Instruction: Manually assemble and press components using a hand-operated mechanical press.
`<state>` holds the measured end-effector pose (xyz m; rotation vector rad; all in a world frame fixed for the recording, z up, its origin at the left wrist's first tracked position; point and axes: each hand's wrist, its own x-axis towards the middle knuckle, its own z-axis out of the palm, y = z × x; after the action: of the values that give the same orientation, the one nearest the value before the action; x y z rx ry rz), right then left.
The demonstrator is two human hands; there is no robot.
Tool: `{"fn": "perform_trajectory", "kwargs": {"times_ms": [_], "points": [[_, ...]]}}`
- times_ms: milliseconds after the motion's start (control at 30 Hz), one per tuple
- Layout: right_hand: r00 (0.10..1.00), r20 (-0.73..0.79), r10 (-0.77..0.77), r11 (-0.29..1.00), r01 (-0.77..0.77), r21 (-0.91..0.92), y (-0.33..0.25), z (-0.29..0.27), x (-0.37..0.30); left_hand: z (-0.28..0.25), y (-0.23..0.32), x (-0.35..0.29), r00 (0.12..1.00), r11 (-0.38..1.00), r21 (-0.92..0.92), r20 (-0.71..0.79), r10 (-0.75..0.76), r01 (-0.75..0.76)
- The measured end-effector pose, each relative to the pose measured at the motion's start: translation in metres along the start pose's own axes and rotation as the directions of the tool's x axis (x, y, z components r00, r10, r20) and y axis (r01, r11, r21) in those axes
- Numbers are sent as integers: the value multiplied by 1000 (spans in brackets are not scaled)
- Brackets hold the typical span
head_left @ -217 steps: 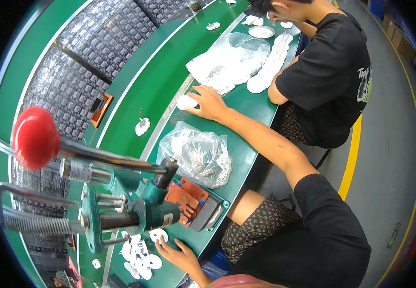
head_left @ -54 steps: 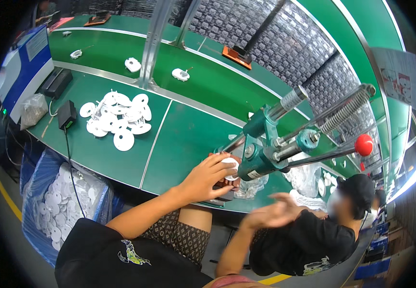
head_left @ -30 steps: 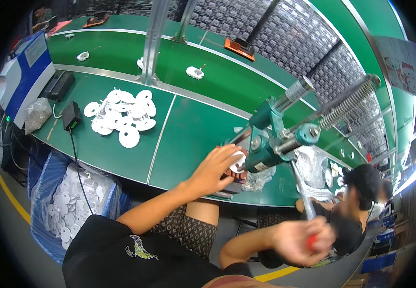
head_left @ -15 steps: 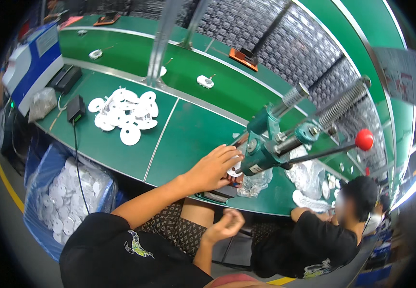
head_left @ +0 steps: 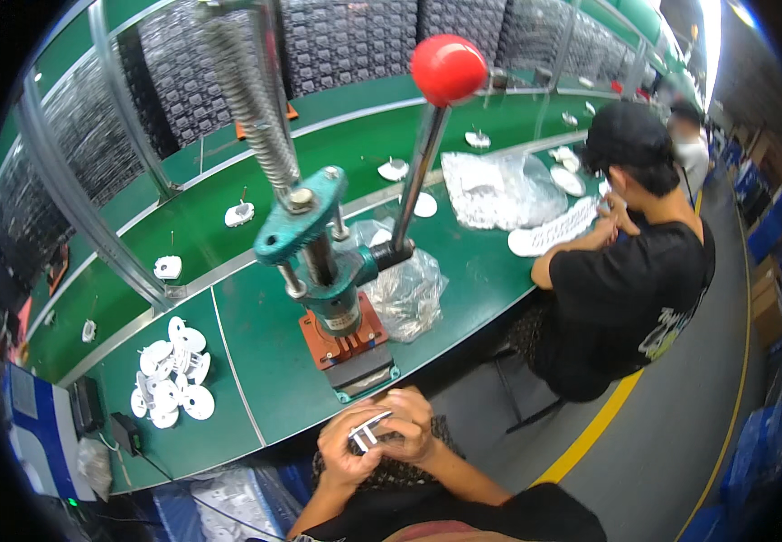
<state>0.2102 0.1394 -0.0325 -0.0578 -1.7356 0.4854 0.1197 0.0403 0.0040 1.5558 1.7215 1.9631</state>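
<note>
Close to my lap, just in front of the table edge, both hands are closed around a white plastic disc with prongs (head_left: 368, 435). My left hand (head_left: 344, 449) grips it from the left. The fingers of my right hand (head_left: 411, 426) press on its other side and partly cover it. Beyond my hands stands a green hand press (head_left: 330, 257) with a long lever ending in a red ball knob (head_left: 448, 70). Under its ram sits an orange-red fixture plate (head_left: 317, 341) on a dark block. No white disc shows on the visible part of the plate.
A pile of white discs (head_left: 171, 375) lies on the green table at left. Clear plastic bags (head_left: 407, 298) rest beside the press. A blue-lined bin (head_left: 228, 506) holds more white parts at lower left. A co-worker (head_left: 626, 271) sits at right. White parts dot the green conveyor (head_left: 201, 237).
My view has swung to the right. My left hand has left the press fixture, and the white disc is now between both hands near my lap. The right hand has closed on it.
</note>
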Motion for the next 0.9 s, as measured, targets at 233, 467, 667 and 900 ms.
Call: {"fn": "perform_trajectory", "kwargs": {"times_ms": [233, 467, 667, 900], "points": [[999, 43, -16, 999, 18, -39, 40, -20, 32, -49, 3, 11, 995, 956, 278, -5, -96, 93], [865, -217, 453, 791, -502, -350, 245, -9, 162, -145, -75, 40, 958, 197, 948, -270, 93, 248], [825, -80, 560, 749, -545, -375, 344, 13, 121, -177, -88, 32, 894, 444, 780, -343, -287, 442], [870, 12, 492, 783, -437, -444, 344, 15, 124, -159, -80, 36, 964, 527, 807, -222, -148, 267]]}}
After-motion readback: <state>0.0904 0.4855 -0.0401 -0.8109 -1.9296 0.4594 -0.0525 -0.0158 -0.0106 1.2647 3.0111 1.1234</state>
